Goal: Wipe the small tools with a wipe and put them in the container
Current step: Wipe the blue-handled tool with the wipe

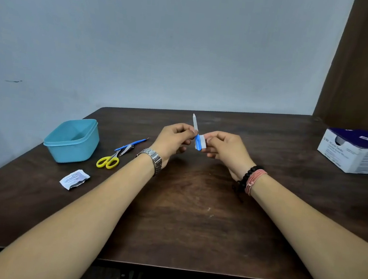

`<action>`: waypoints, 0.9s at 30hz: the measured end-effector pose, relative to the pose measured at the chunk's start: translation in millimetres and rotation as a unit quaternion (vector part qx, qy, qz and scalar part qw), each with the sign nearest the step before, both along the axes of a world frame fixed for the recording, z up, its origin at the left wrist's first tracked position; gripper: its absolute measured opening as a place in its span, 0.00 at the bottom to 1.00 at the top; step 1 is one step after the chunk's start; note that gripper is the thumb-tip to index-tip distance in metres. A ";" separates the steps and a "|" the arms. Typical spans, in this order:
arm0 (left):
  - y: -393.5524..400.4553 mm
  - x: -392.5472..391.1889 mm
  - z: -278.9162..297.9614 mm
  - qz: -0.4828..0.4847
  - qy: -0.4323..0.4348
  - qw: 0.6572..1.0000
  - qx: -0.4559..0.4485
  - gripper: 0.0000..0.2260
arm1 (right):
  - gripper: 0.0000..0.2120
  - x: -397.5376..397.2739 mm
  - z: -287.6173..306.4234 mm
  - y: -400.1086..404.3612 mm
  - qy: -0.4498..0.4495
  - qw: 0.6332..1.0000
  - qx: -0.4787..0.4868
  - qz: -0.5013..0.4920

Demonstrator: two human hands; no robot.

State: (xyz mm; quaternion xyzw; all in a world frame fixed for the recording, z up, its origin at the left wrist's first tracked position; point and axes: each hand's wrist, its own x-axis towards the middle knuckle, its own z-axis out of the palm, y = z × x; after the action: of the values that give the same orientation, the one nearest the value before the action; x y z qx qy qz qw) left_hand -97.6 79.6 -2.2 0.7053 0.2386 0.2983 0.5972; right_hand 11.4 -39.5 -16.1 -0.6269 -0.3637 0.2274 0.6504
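Blue-handled nail file (197,133) held upright above the table (194,208), pinched by left hand (173,141); right hand (224,149) fingers clamped on white wipe (203,141) against handle. Teal container (73,140), scissors (109,160), clippers (126,150) lie to the left.

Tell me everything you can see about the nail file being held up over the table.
The nail file is slim, with a pale, pointed metal-looking blade and a blue handle. It stands nearly upright above the dark table, tip up, leaning slightly left. The left hand pinches it near the blade's base; the right hand presses a white wipe against the handle.
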 end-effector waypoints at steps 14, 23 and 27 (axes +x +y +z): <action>-9.1 -0.7 -3.7 -0.010 -0.018 0.999 0.038 0.02 | 0.03 1.5 -1.5 -6.7 0.105 0.990 -0.002 0.094; -6.2 -0.7 -3.0 0.010 -0.041 0.996 0.076 0.02 | 0.05 4.2 -2.5 -5.0 0.054 0.995 -0.028 0.073; -8.5 0.2 -3.9 0.016 -0.046 0.994 0.100 0.03 | 0.04 5.0 -4.1 -4.2 0.014 0.998 -0.030 0.046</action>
State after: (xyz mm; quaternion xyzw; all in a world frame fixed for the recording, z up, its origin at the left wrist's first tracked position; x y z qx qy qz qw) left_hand -97.4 71.0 -6.1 0.7430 0.1914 0.3625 0.5290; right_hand 16.4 -43.7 -20.2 -0.6259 -0.3762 0.2766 0.6247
